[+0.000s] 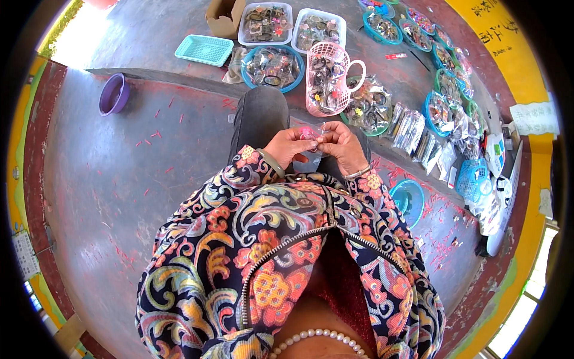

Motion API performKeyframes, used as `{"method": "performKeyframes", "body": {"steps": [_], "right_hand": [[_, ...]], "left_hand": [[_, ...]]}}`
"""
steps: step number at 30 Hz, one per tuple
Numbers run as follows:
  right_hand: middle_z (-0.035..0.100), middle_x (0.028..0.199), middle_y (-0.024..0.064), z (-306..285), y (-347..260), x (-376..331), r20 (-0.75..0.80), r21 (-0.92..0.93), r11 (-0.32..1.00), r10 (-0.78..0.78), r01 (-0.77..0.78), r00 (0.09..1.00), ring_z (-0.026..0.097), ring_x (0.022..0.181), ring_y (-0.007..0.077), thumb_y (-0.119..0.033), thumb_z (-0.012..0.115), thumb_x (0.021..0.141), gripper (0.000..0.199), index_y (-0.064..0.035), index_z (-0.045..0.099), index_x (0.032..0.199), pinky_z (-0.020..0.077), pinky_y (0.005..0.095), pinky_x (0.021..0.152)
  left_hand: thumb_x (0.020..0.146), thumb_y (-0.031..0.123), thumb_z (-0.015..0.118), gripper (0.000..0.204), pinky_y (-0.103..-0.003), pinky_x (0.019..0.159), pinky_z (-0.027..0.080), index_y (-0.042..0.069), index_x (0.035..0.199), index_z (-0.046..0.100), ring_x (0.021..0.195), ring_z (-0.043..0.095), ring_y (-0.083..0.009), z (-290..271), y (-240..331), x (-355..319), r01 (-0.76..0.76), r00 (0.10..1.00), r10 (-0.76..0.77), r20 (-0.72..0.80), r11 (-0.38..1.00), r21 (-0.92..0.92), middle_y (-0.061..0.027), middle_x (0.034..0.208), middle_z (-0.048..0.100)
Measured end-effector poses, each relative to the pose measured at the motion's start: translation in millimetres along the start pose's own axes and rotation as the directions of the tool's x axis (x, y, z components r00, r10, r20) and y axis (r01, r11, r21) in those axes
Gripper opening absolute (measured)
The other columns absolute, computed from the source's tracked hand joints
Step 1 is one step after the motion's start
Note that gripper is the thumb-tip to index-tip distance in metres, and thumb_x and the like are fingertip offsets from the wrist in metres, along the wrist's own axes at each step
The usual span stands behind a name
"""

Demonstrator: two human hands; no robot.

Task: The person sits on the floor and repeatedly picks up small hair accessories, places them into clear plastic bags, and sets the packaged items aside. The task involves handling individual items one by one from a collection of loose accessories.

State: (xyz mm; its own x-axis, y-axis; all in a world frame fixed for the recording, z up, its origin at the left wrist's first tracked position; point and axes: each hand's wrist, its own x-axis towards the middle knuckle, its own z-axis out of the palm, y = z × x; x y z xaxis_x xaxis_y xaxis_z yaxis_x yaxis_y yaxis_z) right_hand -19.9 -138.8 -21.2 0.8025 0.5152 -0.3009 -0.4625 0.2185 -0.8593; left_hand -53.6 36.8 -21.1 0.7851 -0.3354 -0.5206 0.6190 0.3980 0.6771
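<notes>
Above my lap, both hands meet at a small clear plastic bag (307, 163) with a pink item (308, 133) at its top. My left hand (287, 145) pinches the bag and the pink item between thumb and fingers. Facing it, my right hand (344, 148) pinches the bag's other side. What kind of thing the pink item is, I cannot make out; the fingers partly cover it. Just beyond my hands stands a pink two-section basket (343, 64) with a white-pink handle, holding bagged dark bands.
On the raised step sit a blue round basket (291, 55), white trays (292, 23), a green tray (204, 50) and a cardboard box (225, 18). Several filled baskets and bagged bundles (409, 130) line the right. A purple basin (113, 96) and a teal basin (412, 203) stand on the floor.
</notes>
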Motion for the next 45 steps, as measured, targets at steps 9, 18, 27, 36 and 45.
{"method": "performKeyframes", "body": {"steps": [9, 18, 27, 36, 45], "right_hand": [[0.056, 0.080, 0.0007, 6, 1, 1, -0.011, -0.162, 0.987, 0.021, -0.022, 1.000, 0.052, 0.073, 0.0070, -0.006, 0.062, 0.073, 0.017, -0.0011, 0.055, 0.087, 0.0423, 0.0203, 0.069], [0.056, 0.072, 0.0004, 21, -2, 7, -0.043, -0.247, 0.969, -0.011, 0.000, 0.999, 0.049, 0.066, 0.0049, -0.018, 0.056, 0.079, 0.018, -0.0003, 0.058, 0.078, 0.0376, 0.0185, 0.062], [0.057, 0.075, 0.0023, 18, 8, 13, -0.029, -0.083, 0.997, -0.006, 0.003, 1.000, 0.052, 0.070, 0.0069, -0.013, 0.061, 0.077, 0.016, 0.0003, 0.056, 0.085, 0.0400, 0.0186, 0.066], [0.056, 0.071, 0.0018, 25, 11, 21, -0.046, -0.010, 0.999, -0.038, 0.038, 0.998, 0.053, 0.065, 0.0076, -0.010, 0.059, 0.077, 0.011, -0.0004, 0.055, 0.080, 0.0415, 0.0193, 0.061], [0.056, 0.070, 0.0024, 31, 17, 25, -0.147, 0.016, 0.996, -0.079, 0.083, 0.986, 0.053, 0.063, 0.0082, -0.005, 0.059, 0.076, 0.008, 0.0007, 0.055, 0.079, 0.0422, 0.0188, 0.060]], "left_hand": [[0.074, 0.007, 0.060, 0.015, -0.025, 0.049, 0.046, 0.005, 0.088, 0.056, 0.070, 0.056, -0.0115, -12, -2, 1, -0.090, 0.996, 0.090, -0.025, 0.996, 0.010, -0.0029, 0.080, 0.059], [0.079, 0.021, 0.057, 0.021, -0.018, 0.047, 0.039, 0.004, 0.091, 0.057, 0.066, 0.053, -0.0067, -12, 12, -8, -0.032, 0.996, 0.054, -0.065, 0.953, 0.300, -0.0006, 0.077, 0.058], [0.076, 0.011, 0.060, 0.017, -0.016, 0.040, 0.032, 0.005, 0.091, 0.058, 0.048, 0.041, -0.0030, -22, 12, -6, -0.030, 0.999, 0.035, -0.022, 0.978, 0.204, -0.0003, 0.075, 0.058], [0.075, 0.005, 0.058, 0.025, -0.017, 0.048, 0.042, 0.005, 0.098, 0.052, 0.069, 0.053, -0.0056, -26, 19, -9, -0.046, 0.999, 0.048, -0.018, 0.993, 0.106, 0.0004, 0.085, 0.057], [0.075, -0.001, 0.057, 0.024, -0.023, 0.068, 0.047, 0.003, 0.098, 0.050, 0.080, 0.057, -0.0138, -31, 19, -8, -0.072, 0.997, 0.072, -0.024, 0.997, -0.028, -0.0044, 0.088, 0.057]]}}
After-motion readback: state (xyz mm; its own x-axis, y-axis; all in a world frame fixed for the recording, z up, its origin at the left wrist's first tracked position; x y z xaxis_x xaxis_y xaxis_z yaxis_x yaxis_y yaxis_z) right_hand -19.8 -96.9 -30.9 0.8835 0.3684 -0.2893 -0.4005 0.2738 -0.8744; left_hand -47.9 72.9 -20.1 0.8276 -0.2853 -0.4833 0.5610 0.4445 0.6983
